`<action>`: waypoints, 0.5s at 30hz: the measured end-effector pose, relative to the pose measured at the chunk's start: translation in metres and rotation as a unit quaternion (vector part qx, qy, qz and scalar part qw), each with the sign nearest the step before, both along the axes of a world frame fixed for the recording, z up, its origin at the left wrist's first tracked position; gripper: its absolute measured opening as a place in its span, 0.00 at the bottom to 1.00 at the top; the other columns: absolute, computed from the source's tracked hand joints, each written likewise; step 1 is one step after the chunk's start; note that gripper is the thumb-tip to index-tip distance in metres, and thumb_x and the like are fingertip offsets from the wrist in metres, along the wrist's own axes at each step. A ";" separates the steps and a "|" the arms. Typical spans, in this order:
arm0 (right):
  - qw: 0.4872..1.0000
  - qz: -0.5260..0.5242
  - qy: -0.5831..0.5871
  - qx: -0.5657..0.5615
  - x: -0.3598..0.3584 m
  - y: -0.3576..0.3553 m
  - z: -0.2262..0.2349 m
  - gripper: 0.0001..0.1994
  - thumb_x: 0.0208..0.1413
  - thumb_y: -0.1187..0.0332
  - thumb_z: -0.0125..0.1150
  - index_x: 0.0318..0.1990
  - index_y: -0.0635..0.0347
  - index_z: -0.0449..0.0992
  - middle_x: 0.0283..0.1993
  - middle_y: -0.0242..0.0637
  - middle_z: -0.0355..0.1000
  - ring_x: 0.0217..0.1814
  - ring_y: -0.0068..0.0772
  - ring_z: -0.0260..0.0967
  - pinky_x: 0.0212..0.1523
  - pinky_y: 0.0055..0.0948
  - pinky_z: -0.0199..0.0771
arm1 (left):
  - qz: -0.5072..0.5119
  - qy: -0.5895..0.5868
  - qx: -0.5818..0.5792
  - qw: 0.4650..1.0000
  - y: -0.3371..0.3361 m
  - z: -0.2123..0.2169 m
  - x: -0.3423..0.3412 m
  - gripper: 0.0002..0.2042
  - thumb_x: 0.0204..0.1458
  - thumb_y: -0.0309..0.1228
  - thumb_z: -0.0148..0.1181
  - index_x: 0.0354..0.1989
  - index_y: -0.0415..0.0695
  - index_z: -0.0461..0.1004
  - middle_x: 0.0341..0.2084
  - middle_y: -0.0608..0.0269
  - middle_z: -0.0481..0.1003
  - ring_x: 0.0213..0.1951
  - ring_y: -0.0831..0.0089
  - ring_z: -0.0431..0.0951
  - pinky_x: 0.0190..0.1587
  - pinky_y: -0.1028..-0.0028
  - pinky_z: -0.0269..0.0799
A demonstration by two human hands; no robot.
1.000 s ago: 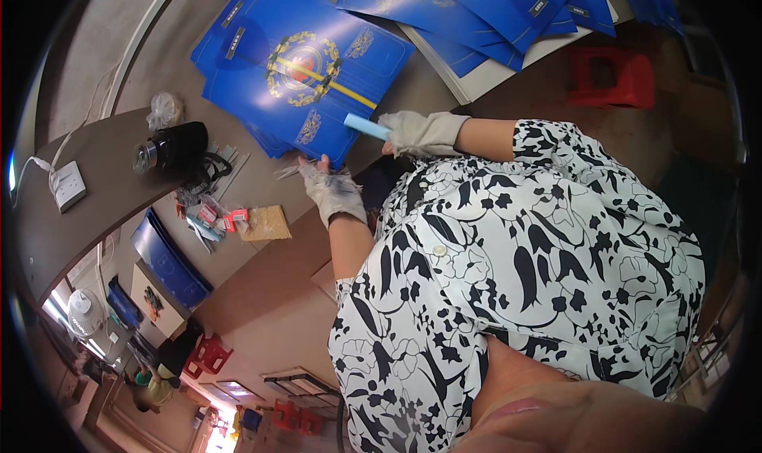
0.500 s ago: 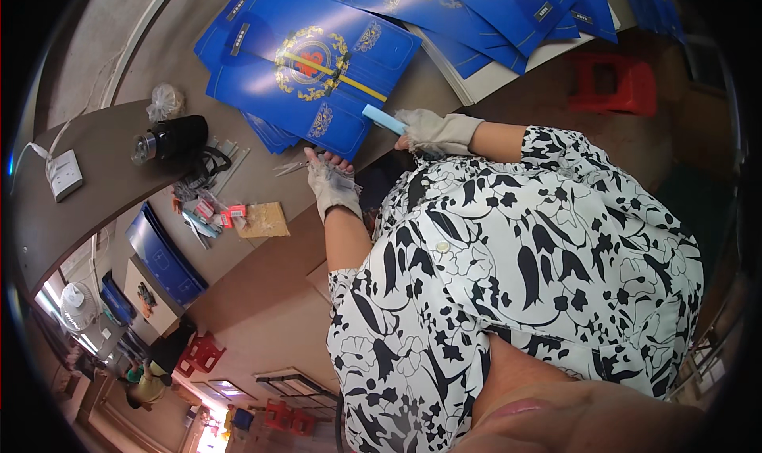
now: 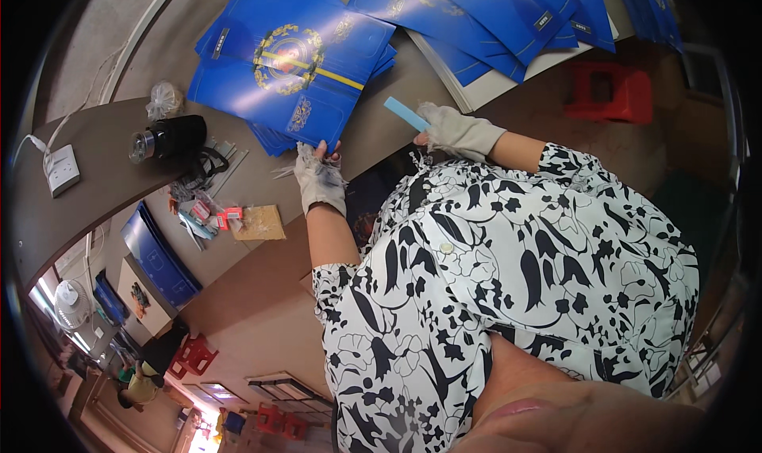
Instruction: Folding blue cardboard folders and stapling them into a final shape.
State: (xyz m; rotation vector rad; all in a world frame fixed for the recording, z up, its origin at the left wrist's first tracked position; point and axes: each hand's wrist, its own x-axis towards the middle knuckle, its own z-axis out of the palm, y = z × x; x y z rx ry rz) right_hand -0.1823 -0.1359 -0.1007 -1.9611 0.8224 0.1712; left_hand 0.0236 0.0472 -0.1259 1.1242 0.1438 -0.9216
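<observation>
L hand (image 3: 320, 179) pinched on near corner of top blue folder (image 3: 290, 63), atop pile on desk (image 3: 413, 76). R hand (image 3: 462, 132) clamped on lt-blue strip (image 3: 406, 114), near folder, apart. Blk bottle (image 3: 178, 137) L of pile.

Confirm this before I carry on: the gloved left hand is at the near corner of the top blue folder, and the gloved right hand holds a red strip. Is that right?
Not quite: the strip in the gloved right hand is light blue, not red, as the head view shows. The gloved left hand is at the near corner of the top blue folder.
</observation>
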 end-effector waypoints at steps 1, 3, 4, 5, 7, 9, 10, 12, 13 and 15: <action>1.000 0.002 -0.001 0.000 0.004 0.001 0.002 0.18 0.42 0.60 0.63 0.35 0.65 0.70 0.39 0.53 0.69 0.43 0.52 0.67 0.43 0.39 0.67 | 0.007 0.004 -0.019 1.000 0.003 -0.005 -0.002 0.20 0.47 0.21 0.57 0.49 0.38 0.61 0.38 0.58 0.70 0.32 0.70 0.75 0.26 0.80 0.69; 1.000 -0.004 -0.009 0.001 0.011 0.003 0.007 0.18 0.42 0.62 0.64 0.36 0.65 0.70 0.40 0.53 0.69 0.43 0.52 0.68 0.43 0.39 0.67 | 0.016 0.007 -0.038 0.999 0.007 -0.014 -0.005 0.21 0.45 0.19 0.58 0.50 0.37 0.61 0.40 0.58 0.70 0.33 0.70 0.74 0.27 0.80 0.69; 1.000 -0.006 -0.008 0.000 0.012 0.003 0.006 0.18 0.42 0.62 0.64 0.36 0.65 0.70 0.40 0.53 0.69 0.43 0.52 0.68 0.43 0.39 0.67 | 0.023 0.015 -0.035 0.999 0.006 -0.016 -0.008 0.22 0.45 0.19 0.58 0.50 0.37 0.61 0.40 0.58 0.69 0.33 0.70 0.74 0.28 0.81 0.68; 1.000 0.011 -0.004 -0.029 0.013 0.002 0.004 0.18 0.41 0.61 0.64 0.36 0.65 0.70 0.39 0.53 0.69 0.43 0.53 0.67 0.43 0.39 0.67 | 0.030 0.022 -0.032 0.999 0.006 -0.018 -0.009 0.23 0.44 0.18 0.57 0.51 0.38 0.60 0.41 0.58 0.69 0.34 0.71 0.73 0.29 0.81 0.68; 0.998 0.029 0.002 -0.059 0.016 0.003 0.007 0.19 0.40 0.60 0.65 0.36 0.64 0.71 0.39 0.53 0.69 0.42 0.53 0.67 0.42 0.40 0.67 | 0.034 0.017 -0.037 0.999 0.004 -0.019 -0.011 0.23 0.44 0.18 0.57 0.51 0.38 0.60 0.41 0.58 0.69 0.34 0.71 0.73 0.29 0.81 0.68; 0.996 0.067 0.036 -0.052 0.021 0.004 0.018 0.20 0.39 0.58 0.66 0.35 0.63 0.71 0.38 0.52 0.69 0.41 0.53 0.67 0.42 0.41 0.66 | 0.042 0.011 -0.042 0.998 0.005 -0.021 -0.011 0.23 0.44 0.17 0.57 0.51 0.38 0.60 0.41 0.59 0.69 0.34 0.72 0.73 0.29 0.82 0.68; 0.996 0.066 0.036 -0.053 0.022 0.005 0.016 0.20 0.39 0.58 0.66 0.35 0.63 0.71 0.38 0.52 0.69 0.41 0.53 0.67 0.42 0.41 0.66 | 0.035 0.010 -0.046 0.998 0.004 -0.022 -0.011 0.23 0.44 0.17 0.56 0.51 0.38 0.60 0.41 0.59 0.69 0.33 0.72 0.73 0.30 0.82 0.67; 0.997 0.056 0.027 -0.038 0.024 0.006 0.009 0.21 0.38 0.56 0.66 0.34 0.63 0.72 0.38 0.52 0.68 0.40 0.54 0.67 0.41 0.41 0.66 | 0.029 0.009 -0.050 0.998 0.003 -0.024 -0.010 0.23 0.44 0.17 0.56 0.51 0.38 0.60 0.41 0.59 0.69 0.33 0.72 0.72 0.30 0.82 0.67; 0.997 0.056 0.028 -0.038 0.027 0.007 0.009 0.21 0.38 0.56 0.66 0.34 0.63 0.72 0.38 0.52 0.68 0.40 0.54 0.67 0.41 0.41 0.66 | 0.027 0.006 -0.056 0.998 0.002 -0.024 -0.010 0.22 0.45 0.17 0.56 0.50 0.39 0.61 0.39 0.59 0.69 0.33 0.72 0.72 0.30 0.81 0.67; 0.998 0.051 0.032 -0.016 0.033 0.009 0.009 0.22 0.37 0.57 0.67 0.37 0.64 0.71 0.39 0.51 0.69 0.42 0.53 0.67 0.41 0.40 0.67 | 0.025 0.004 -0.063 0.998 0.002 -0.027 -0.009 0.21 0.45 0.17 0.56 0.49 0.40 0.61 0.38 0.59 0.69 0.32 0.71 0.72 0.29 0.80 0.68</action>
